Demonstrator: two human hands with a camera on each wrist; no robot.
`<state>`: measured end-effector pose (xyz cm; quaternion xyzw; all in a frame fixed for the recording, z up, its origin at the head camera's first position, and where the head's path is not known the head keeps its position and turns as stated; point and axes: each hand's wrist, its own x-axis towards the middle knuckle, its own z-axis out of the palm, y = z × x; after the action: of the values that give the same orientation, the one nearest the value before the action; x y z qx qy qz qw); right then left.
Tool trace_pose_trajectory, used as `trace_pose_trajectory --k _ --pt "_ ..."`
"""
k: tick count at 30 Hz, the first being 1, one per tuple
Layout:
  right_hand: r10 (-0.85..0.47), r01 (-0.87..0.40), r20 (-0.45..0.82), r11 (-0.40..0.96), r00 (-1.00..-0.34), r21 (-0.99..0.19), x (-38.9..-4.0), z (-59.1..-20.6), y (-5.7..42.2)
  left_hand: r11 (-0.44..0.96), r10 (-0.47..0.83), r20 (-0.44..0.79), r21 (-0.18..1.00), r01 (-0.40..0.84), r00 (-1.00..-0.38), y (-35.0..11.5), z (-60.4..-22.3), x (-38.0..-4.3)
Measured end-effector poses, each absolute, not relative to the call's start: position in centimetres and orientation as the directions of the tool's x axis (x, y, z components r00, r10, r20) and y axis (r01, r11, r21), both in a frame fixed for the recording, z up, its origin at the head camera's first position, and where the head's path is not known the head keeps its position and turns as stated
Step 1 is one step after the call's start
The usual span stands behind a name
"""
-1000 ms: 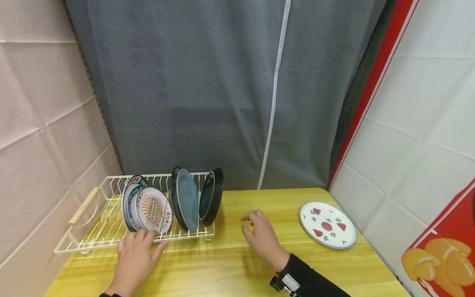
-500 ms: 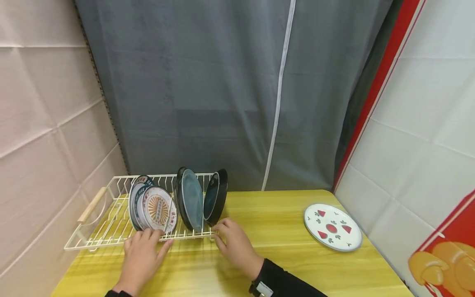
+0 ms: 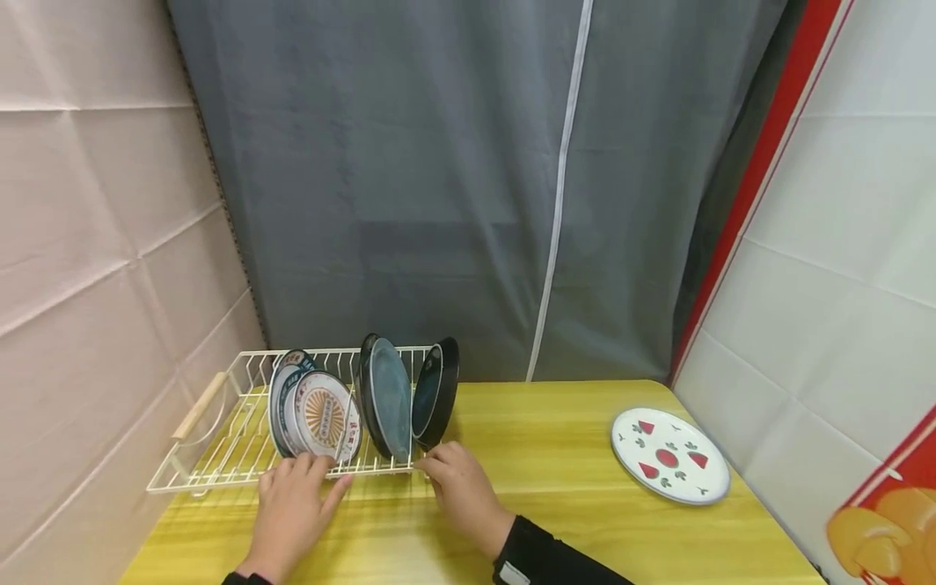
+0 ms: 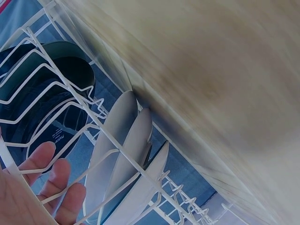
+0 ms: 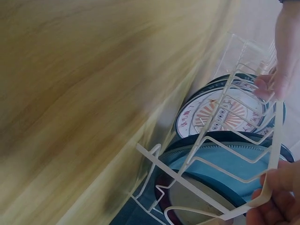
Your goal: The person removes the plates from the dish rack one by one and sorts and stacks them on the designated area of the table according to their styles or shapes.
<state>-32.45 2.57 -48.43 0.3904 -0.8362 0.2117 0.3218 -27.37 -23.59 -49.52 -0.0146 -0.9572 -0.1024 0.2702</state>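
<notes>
A white wire dish rack (image 3: 227,484) stands on the table at the left. My left hand (image 3: 292,505) holds its front rail; in the left wrist view the fingers (image 4: 60,177) curl through the wires. At the front right corner my right hand (image 3: 462,494) pinches the same rail, thumb and fingers around it in the right wrist view. Several white plates with a sunburst print (image 3: 325,416) lean in the rack. Right of them stand a blue plate (image 3: 391,400) against a dark dish (image 3: 367,382), and a black bowl (image 3: 443,398) on its side.
A white plate with red fruit prints (image 3: 680,467) lies flat on the yellow wood-grain table (image 3: 556,463) at the right. A wooden handle (image 3: 199,406) is on the rack's left end. A grey curtain (image 3: 439,203) hangs behind, with pale walls on both sides.
My right hand has moved left from above the table to the rack's front right corner and taken hold of it. The left hand stays on the front rail. The view has shifted slightly.
</notes>
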Motion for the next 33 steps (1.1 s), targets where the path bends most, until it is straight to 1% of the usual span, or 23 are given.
trace_pose_trajectory --k 6,13,15,16,18,22,24,26,28,33 --pt "-0.478 -0.792 0.739 0.598 -0.475 -0.122 -32.3 -48.9 3.1 0.974 -0.016 0.509 0.203 0.102 -0.860 -23.0 -49.3 -27.5" --pt "-0.478 -0.801 0.747 0.586 -0.462 -0.120 -32.4 -48.9 3.3 0.957 -0.037 0.466 0.270 0.102 -0.884 -23.0 -48.1 -27.5" --pt "-0.475 -0.804 0.750 0.581 -0.461 -0.126 -32.4 -48.8 3.2 0.947 -0.055 0.468 0.305 0.103 -0.882 -23.2 -47.5 -27.6" --pt "-0.474 -0.805 0.750 0.579 -0.461 -0.128 -32.4 -48.8 3.2 0.940 -0.067 0.476 0.325 0.105 -0.877 -23.4 -47.1 -27.7" --pt "-0.473 -0.805 0.752 0.580 -0.459 -0.127 -32.4 -48.8 3.2 0.927 -0.098 0.521 0.357 0.113 -0.848 -23.8 -46.2 -28.0" --pt "-0.471 -0.800 0.748 0.585 -0.467 -0.131 -32.4 -48.8 3.1 0.915 -0.167 0.628 0.385 0.117 -0.760 -25.3 -44.1 -29.2" --pt "-0.471 -0.799 0.746 0.586 -0.471 -0.135 -32.5 -48.8 3.1 0.914 -0.203 0.658 0.392 0.100 -0.725 -26.3 -43.1 -30.0" --pt "-0.471 -0.800 0.743 0.583 -0.476 -0.142 -32.5 -48.9 3.0 0.912 -0.236 0.661 0.404 0.073 -0.713 -27.1 -42.2 -30.6" --pt "-0.471 -0.800 0.742 0.581 -0.477 -0.145 -32.6 -48.9 3.0 0.905 -0.265 0.649 0.422 0.048 -0.713 -27.7 -41.4 -31.2" --pt "-0.478 -0.803 0.735 0.577 -0.481 -0.150 -32.6 -48.8 2.7 0.879 -0.327 0.582 0.476 -0.014 -0.745 -29.1 -40.6 -32.5"
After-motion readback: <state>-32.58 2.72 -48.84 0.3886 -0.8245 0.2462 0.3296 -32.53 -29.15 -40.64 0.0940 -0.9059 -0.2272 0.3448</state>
